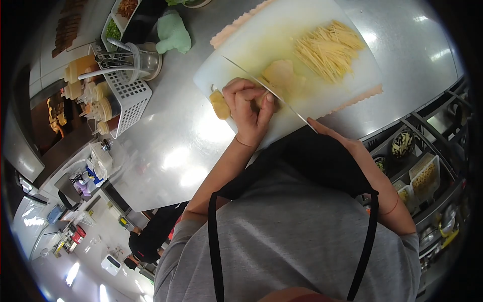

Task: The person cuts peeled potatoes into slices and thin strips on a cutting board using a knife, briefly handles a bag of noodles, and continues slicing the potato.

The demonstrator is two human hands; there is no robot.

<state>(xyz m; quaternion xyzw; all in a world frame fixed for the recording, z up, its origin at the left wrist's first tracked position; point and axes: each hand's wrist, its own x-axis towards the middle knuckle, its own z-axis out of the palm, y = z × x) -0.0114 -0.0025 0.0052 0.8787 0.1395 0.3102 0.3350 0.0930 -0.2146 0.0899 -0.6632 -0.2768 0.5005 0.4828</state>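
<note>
My right hand [332, 135] grips a kitchen knife [289, 106] at its near end; the handle is mostly hidden by the hand and the apron. The long thin blade slants across a white cutting board [211, 70]. My left hand [250, 108] is closed, fingers curled over a pale yellow piece that looks like potato, mostly covered, with the knuckles against the blade. Beyond the blade lie thin flat potato slices [282, 74]. A pile of thin potato strips [327, 50] rests farther right. Left of my left hand is another potato chunk [219, 104].
The board lies on a peach-coloured cloth [241, 22] on a steel counter [171, 126]. To the left stand a white perforated basket [128, 95] of sauce bottles, a utensil container [146, 60] and a green cloth [173, 32]. Food containers [424, 176] sit at right. Another person [151, 239] is behind.
</note>
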